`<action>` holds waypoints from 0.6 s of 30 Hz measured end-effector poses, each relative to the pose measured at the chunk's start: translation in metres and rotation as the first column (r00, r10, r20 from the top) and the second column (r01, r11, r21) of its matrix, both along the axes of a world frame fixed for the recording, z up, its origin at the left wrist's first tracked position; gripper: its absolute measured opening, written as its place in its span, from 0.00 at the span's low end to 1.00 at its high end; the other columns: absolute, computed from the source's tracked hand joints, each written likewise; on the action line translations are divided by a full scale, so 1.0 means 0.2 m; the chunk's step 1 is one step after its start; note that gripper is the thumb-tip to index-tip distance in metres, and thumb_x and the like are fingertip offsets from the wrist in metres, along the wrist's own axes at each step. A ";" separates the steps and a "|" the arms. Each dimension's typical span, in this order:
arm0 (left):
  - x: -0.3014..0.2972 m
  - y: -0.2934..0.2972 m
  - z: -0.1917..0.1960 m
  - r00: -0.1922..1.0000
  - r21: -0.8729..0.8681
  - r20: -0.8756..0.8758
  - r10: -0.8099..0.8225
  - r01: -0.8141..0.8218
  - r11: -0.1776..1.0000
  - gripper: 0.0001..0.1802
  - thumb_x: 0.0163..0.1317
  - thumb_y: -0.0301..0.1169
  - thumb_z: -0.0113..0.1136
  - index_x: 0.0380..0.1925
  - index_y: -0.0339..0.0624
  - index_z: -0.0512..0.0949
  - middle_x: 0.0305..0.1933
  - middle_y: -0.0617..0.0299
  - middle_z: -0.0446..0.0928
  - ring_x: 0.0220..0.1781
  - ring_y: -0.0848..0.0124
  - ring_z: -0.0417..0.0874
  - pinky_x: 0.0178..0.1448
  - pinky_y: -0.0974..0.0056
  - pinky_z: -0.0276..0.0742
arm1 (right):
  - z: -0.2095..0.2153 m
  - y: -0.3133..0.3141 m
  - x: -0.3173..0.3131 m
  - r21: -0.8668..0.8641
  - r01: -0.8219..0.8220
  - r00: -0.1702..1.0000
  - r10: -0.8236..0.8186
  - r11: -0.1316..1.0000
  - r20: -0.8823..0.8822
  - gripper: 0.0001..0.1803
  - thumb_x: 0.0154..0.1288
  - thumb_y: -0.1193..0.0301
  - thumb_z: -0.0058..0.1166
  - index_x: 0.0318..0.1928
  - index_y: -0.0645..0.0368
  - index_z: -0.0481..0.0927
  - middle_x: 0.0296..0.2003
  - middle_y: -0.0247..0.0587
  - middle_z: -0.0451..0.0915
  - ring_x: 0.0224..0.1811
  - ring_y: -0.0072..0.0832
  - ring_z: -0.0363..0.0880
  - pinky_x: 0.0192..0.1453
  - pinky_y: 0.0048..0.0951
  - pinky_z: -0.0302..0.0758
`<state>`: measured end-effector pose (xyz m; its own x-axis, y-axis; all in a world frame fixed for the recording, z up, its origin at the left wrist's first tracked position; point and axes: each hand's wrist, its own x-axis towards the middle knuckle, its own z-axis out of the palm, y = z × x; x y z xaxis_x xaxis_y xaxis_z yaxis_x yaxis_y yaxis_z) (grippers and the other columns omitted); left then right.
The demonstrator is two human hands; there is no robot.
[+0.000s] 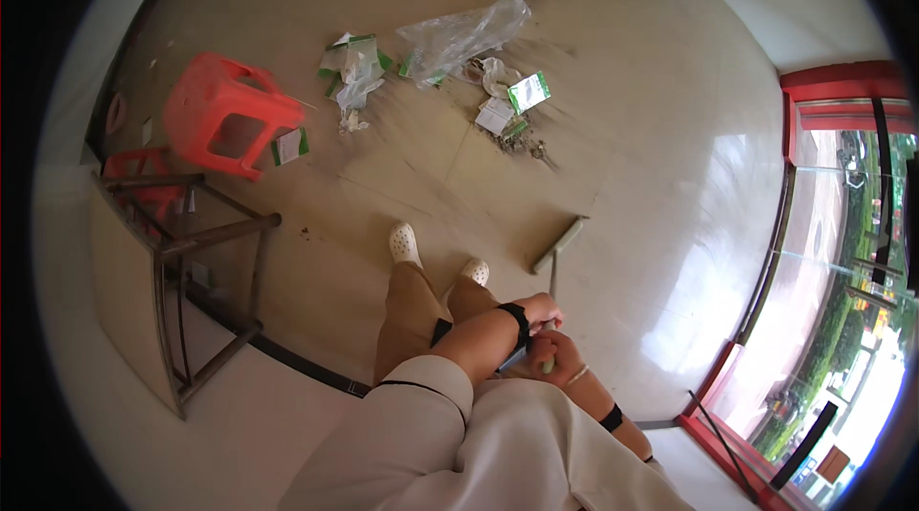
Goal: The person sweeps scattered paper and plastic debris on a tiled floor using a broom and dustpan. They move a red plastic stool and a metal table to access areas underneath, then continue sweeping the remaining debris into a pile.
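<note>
While both hands grip one thin handle, the broom [558,253] slants down to the floor [661,166] just ahead of them. Left hand [541,312] clenched round the upper handle; right hand [558,358] clenched just below, touching it. Broom head rests on the tiles beyond the white shoes [406,244]. Litter pile [459,56] well ahead; red stool [230,114] overturned far left.

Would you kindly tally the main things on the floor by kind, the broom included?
Broom, gripped by the left hand and right hand: 1
Red plastic stools: 2, one tipped over, one partly hidden behind the table frame
Clear plastic bag: 1
White shoes: 2
Total: 6; the small litter packets are too jumbled to count.
</note>
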<state>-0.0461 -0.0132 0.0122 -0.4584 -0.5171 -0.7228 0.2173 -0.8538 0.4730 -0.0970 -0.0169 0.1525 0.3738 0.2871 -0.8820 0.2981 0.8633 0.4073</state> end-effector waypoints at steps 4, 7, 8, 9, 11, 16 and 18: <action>0.23 0.12 0.06 0.972 0.069 0.216 -0.090 0.077 0.995 0.05 0.36 0.28 0.49 0.09 0.40 0.72 0.08 0.60 0.66 0.05 0.72 0.62 0.09 0.67 0.55 | -0.10 0.13 0.16 -0.010 -0.217 0.969 0.217 0.976 0.116 0.12 0.49 0.73 0.37 0.11 0.54 0.58 0.07 0.25 0.58 0.07 0.13 0.55 0.10 0.12 0.56; 0.47 0.24 0.07 0.967 0.096 0.248 -0.052 0.029 0.995 0.06 0.35 0.29 0.48 0.07 0.41 0.71 0.08 0.60 0.66 0.07 0.73 0.63 0.10 0.68 0.55 | -0.08 0.21 0.40 -0.048 -0.317 0.945 0.320 0.947 0.065 0.11 0.48 0.74 0.38 0.12 0.53 0.59 0.07 0.25 0.58 0.06 0.13 0.54 0.10 0.12 0.56; 0.54 0.30 0.04 0.974 0.112 0.227 0.010 -0.036 0.993 0.07 0.35 0.29 0.48 0.06 0.41 0.70 0.08 0.60 0.66 0.07 0.73 0.63 0.10 0.68 0.55 | -0.07 0.25 0.48 -0.089 -0.366 0.927 0.371 0.926 0.051 0.11 0.48 0.74 0.38 0.12 0.53 0.58 0.07 0.25 0.58 0.07 0.13 0.54 0.10 0.13 0.56; 0.60 0.36 -0.03 0.980 0.100 0.177 0.090 -0.109 0.989 0.08 0.36 0.29 0.48 0.06 0.40 0.69 0.08 0.60 0.66 0.09 0.73 0.64 0.11 0.68 0.56 | -0.08 0.28 0.55 -0.075 -0.368 0.923 0.374 0.927 0.090 0.11 0.48 0.74 0.38 0.12 0.53 0.58 0.08 0.25 0.57 0.07 0.13 0.55 0.11 0.14 0.57; 0.77 0.46 -0.02 0.968 0.076 0.116 0.224 -0.233 0.969 0.09 0.38 0.28 0.46 0.05 0.38 0.68 0.09 0.61 0.66 0.11 0.74 0.66 0.15 0.70 0.58 | -0.08 0.35 0.71 -0.054 -0.383 0.916 0.387 0.922 0.102 0.10 0.48 0.75 0.37 0.13 0.52 0.58 0.08 0.25 0.57 0.08 0.14 0.55 0.13 0.16 0.58; 1.17 0.69 0.02 0.907 0.205 0.059 0.417 -0.420 0.884 0.08 0.42 0.24 0.44 0.08 0.35 0.67 0.10 0.60 0.66 0.13 0.73 0.67 0.19 0.72 0.61 | -0.03 0.54 1.11 -0.069 -0.434 0.894 0.439 0.898 0.087 0.09 0.47 0.76 0.37 0.14 0.53 0.58 0.08 0.25 0.57 0.08 0.14 0.55 0.11 0.15 0.58; 1.28 0.75 0.00 0.865 0.278 0.058 0.498 -0.493 0.824 0.08 0.42 0.24 0.44 0.09 0.35 0.67 0.09 0.60 0.66 0.13 0.74 0.66 0.19 0.72 0.60 | -0.04 0.59 1.22 -0.032 -0.426 0.899 0.427 0.904 0.100 0.08 0.47 0.77 0.37 0.15 0.53 0.58 0.08 0.26 0.56 0.08 0.16 0.55 0.11 0.16 0.57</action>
